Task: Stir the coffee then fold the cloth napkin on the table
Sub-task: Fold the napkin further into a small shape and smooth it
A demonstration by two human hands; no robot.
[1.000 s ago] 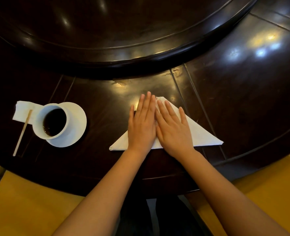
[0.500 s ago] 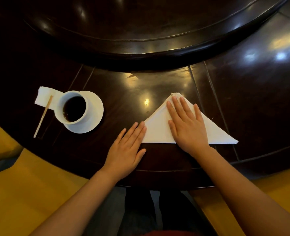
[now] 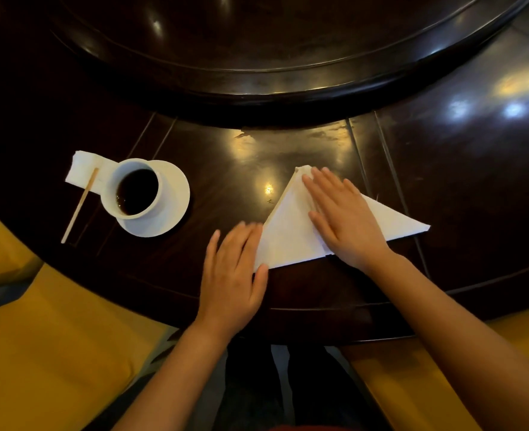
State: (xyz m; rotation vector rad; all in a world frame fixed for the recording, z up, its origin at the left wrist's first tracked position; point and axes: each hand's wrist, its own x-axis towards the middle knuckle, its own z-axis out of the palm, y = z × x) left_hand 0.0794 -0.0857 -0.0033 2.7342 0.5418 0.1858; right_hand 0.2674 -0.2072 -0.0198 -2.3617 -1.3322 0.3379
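A white cloth napkin (image 3: 291,234), folded into a triangle, lies on the dark wooden table (image 3: 474,181). My right hand (image 3: 344,219) rests flat on its middle, fingers spread and pointing toward the apex. At the napkin's left corner my left hand (image 3: 235,275) lies flat, fingertips on the cloth edge and slightly blurred. To the left a white cup of black coffee (image 3: 135,189) stands on a white saucer (image 3: 173,206). A wooden stir stick (image 3: 80,205) lies left of the cup, its top end on a small white paper napkin (image 3: 84,168).
A raised dark round turntable (image 3: 272,57) fills the far middle of the table. Yellow chair seats (image 3: 48,353) sit at the near left and near right, below the table's curved front edge.
My left hand slid off the napkin's middle down to its left corner. My right hand stayed pressing on the cloth. The view shifted, so the cup appears further right.
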